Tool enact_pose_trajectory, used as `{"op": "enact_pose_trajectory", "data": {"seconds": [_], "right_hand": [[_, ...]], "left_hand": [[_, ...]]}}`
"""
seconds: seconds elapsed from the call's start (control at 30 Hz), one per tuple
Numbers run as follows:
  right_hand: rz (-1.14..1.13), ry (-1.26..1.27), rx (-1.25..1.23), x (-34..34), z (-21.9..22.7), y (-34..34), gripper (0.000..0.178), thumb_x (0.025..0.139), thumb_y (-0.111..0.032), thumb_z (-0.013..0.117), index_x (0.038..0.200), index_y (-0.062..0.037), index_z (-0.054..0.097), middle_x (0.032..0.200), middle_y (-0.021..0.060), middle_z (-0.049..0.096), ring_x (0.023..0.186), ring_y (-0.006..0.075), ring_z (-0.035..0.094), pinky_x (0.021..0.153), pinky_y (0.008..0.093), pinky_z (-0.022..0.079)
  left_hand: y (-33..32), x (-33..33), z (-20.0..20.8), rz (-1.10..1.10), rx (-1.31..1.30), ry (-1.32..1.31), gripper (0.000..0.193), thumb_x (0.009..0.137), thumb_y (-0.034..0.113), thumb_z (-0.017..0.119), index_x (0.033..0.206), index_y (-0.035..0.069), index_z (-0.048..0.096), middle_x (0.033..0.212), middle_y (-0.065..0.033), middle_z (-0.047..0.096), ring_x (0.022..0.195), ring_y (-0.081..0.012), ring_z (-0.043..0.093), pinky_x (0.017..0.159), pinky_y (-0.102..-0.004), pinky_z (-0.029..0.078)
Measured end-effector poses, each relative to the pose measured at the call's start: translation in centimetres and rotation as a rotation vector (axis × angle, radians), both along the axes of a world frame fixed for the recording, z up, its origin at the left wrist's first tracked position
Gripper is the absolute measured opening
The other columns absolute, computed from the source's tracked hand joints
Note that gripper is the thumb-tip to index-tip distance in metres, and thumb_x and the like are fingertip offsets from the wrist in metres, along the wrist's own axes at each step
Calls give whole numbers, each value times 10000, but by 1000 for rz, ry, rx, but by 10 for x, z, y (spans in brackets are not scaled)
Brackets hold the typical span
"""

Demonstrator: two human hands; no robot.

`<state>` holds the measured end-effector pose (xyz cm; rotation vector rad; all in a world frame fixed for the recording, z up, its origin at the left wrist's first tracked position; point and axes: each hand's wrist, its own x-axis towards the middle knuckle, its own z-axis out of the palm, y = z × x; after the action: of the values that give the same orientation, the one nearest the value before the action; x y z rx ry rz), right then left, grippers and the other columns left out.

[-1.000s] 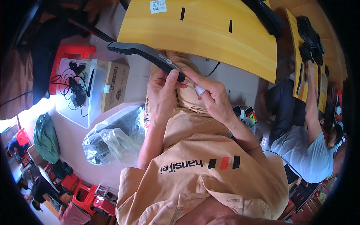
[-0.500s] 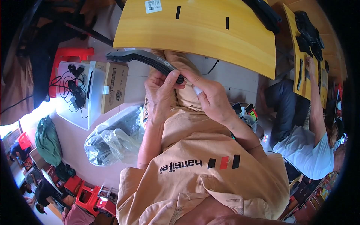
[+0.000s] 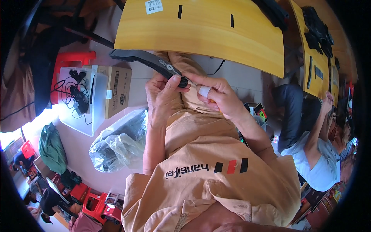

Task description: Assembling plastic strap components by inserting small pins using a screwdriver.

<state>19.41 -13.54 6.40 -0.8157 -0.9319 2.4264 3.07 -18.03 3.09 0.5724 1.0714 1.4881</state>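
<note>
A long, curved black strap-like bundle (image 3: 148, 60) with pale print on its upper face reaches from under the table's front edge toward my lap. Its near end is pinched between the thumb and fingers of my left hand (image 3: 160, 94). From the right, my right hand (image 3: 218, 94) meets that same end, closed around a thin metal-shafted tool (image 3: 193, 82) whose tip is at the strap end. Most of the tool is hidden by my fingers; a bit of yellow-orange shows near the palm. White tape wraps one finger of that hand.
A yellow wooden table (image 3: 201, 34) stands ahead, with a black item (image 3: 270, 13) at its far right. To the left are a clear bin (image 3: 98, 104) with cables, a cardboard box (image 3: 119, 91) and a plastic bag (image 3: 119, 143). A co-worker (image 3: 317, 154) sits at right.
My right hand has shifted slightly back from the strap end, and the metal shaft now shows. The strap has turned so more of its printed face shows. The co-worker's arm has drawn back from their table.
</note>
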Motion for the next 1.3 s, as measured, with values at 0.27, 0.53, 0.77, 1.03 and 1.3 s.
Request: {"op": "enact_pose_trajectory", "data": {"seconds": [0.27,0.53,0.77,1.03,1.3], "right_hand": [[58,-396,692,1,-8,3,473,825,60,375,1269,-85,453,646,-43,411,565,45,324,524,176,312],[74,-385,664,3,-3,3,492,805,84,369,1269,-64,442,772,0,528,623,55,402,585,178,371],[-60,-514,914,-4,-8,-6,474,806,80,361,1261,-32,430,1075,70,594,816,117,539,761,226,431],[127,-301,209,4,-4,12,491,794,82,382,1270,-31,417,1084,63,588,827,122,549,767,231,441],[17,-587,1029,-3,-10,-1,524,752,119,361,1252,-21,430,1224,109,519,1086,176,514,880,243,410]], "left_hand": [[2,6,0,88,-45,83,131,814,87,602,827,-43,591,742,-104,623,612,-145,608,560,-265,544],[0,13,7,143,-40,159,126,802,82,619,827,-39,592,745,-92,617,632,-134,601,574,-258,537],[2,23,8,282,-15,258,159,783,87,659,845,-45,594,734,-108,638,651,-128,619,611,-222,504],[1,21,6,256,-16,239,161,793,91,650,840,-50,589,729,-102,635,645,-126,616,603,-218,500],[4,19,6,224,-34,205,139,798,77,638,826,-52,592,706,-101,628,622,-126,609,581,-221,511]]}}
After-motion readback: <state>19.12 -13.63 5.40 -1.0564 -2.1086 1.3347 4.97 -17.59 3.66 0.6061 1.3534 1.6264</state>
